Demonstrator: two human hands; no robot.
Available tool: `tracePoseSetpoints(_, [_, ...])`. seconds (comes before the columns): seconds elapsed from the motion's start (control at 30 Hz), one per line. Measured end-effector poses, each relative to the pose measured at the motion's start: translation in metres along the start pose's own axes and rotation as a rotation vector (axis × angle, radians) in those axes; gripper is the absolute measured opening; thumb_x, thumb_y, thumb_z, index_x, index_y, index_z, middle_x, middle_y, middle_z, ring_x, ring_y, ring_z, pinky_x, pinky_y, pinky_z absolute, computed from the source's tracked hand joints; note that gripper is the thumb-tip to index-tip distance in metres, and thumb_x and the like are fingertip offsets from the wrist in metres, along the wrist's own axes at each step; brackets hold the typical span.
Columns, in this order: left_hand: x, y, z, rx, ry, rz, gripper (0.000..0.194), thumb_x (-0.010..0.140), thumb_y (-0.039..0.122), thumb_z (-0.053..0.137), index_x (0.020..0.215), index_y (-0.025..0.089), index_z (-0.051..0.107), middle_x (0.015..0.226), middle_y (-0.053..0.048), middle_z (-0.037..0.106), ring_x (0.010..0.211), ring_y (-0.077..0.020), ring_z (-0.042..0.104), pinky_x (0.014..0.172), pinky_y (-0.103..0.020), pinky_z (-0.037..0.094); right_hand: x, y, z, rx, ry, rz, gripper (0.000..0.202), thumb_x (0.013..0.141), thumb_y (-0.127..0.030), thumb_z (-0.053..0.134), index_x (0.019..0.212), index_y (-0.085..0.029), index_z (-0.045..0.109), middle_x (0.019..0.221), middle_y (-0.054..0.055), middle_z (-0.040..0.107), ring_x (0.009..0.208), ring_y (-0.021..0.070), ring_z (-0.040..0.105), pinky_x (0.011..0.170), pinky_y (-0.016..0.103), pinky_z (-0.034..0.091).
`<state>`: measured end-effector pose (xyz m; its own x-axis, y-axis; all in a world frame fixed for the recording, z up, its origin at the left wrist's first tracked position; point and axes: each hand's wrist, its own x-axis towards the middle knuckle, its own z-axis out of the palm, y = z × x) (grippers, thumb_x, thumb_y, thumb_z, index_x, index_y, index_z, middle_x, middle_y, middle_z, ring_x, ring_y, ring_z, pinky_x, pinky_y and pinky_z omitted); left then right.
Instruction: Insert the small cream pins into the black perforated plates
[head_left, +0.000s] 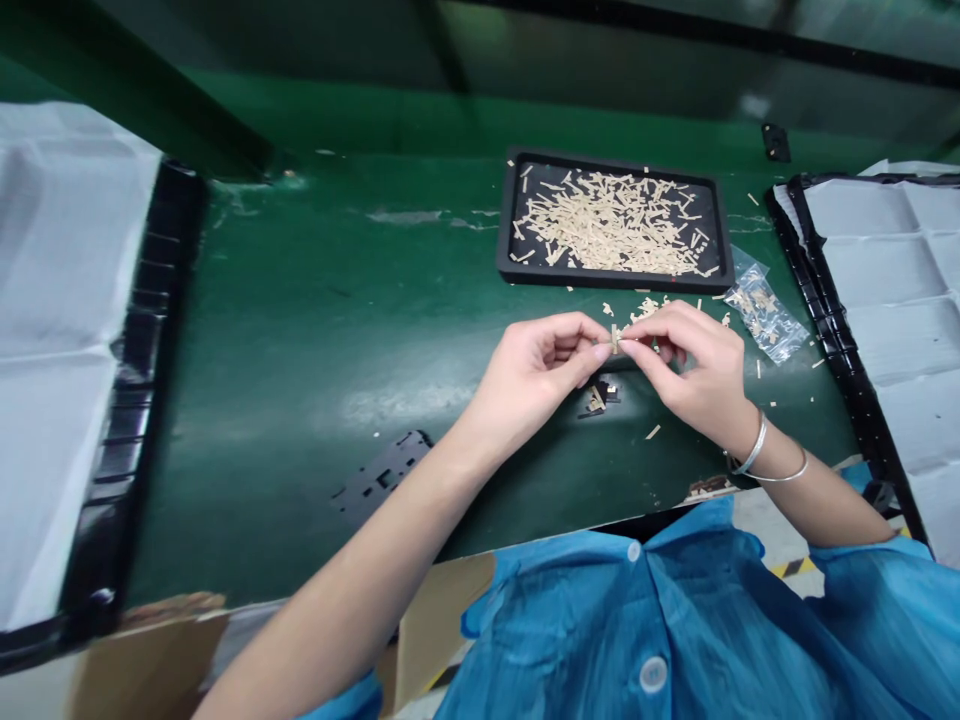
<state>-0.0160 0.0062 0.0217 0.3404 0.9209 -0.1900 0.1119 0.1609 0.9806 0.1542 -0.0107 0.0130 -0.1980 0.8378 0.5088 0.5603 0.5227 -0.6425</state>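
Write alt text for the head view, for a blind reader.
A left hand and right hand pinch a small pale strip over a green table; beyond them lies a black tray of similar strips, a clear bag nearby.

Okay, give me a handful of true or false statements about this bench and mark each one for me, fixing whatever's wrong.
1. The left hand and right hand pinch one small pale piece between them. True.
2. The black tray holds blue screws. False: it holds a heap of pale strips.
3. The clear plastic bag lies to the right of the tray's near corner. True.
4. Bracelets are on the left wrist. False: they are on the right wrist.
5. The sleeves are blue. True.
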Motion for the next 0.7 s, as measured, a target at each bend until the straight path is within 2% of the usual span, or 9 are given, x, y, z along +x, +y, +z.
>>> tracePoseSetpoints(0.07, [0.000,0.001,0.001,0.009,0.003,0.007,0.016,0.073,0.030,0.064,0.072,0.015,0.061,0.060,0.003,0.051,0.053,-0.0075,0.038,0.052,-0.022,0.031,-0.001,0.002,0.000,-0.118,0.005,-0.135,0.015,0.092,-0.020,0.058,0.082,-0.019,0.070,0.077,0.005,0.069,0.069,0.0149,0.060,0.066,0.029,0.048])
tracePoseSetpoints(0.13, [-0.001,0.001,0.001,0.031,0.003,0.017,0.015,0.073,0.030,0.063,0.072,0.015,0.062,0.059,0.003,0.051,0.053,-0.0080,0.039,0.053,-0.023,0.033,-0.001,0.004,0.001,-0.202,-0.010,-0.192,0.018,0.093,-0.020,0.055,0.086,-0.019,0.071,0.078,0.005,0.070,0.074,0.0164,0.063,0.067,0.030,0.050])
tracePoseSetpoints(0.4, [0.001,0.000,-0.001,0.089,-0.042,0.034,0.016,0.075,0.030,0.060,0.069,0.015,0.060,0.059,0.003,0.051,0.055,-0.0097,0.041,0.057,-0.025,0.034,-0.002,0.009,0.000,-0.378,-0.107,-0.326,0.023,0.094,-0.020,0.051,0.083,-0.020,0.071,0.072,0.005,0.068,0.068,0.0171,0.059,0.061,0.031,0.046])
tracePoseSetpoints(0.53, [0.000,0.001,-0.001,0.093,-0.075,0.013,0.017,0.074,0.030,0.060,0.067,0.015,0.059,0.058,0.003,0.049,0.054,-0.0088,0.038,0.056,-0.024,0.033,-0.001,0.010,0.000,-0.451,-0.072,-0.417,0.026,0.093,-0.017,0.050,0.076,-0.019,0.070,0.068,0.005,0.068,0.064,0.0160,0.058,0.058,0.030,0.046])
tracePoseSetpoints(0.7, [0.001,0.001,-0.001,0.093,-0.061,0.009,0.018,0.076,0.030,0.059,0.066,0.015,0.057,0.058,0.004,0.048,0.053,-0.0084,0.037,0.056,-0.024,0.033,0.001,0.012,-0.002,-0.448,-0.144,-0.405,0.024,0.094,-0.019,0.051,0.082,-0.018,0.071,0.074,0.004,0.071,0.068,0.0160,0.063,0.061,0.029,0.049])
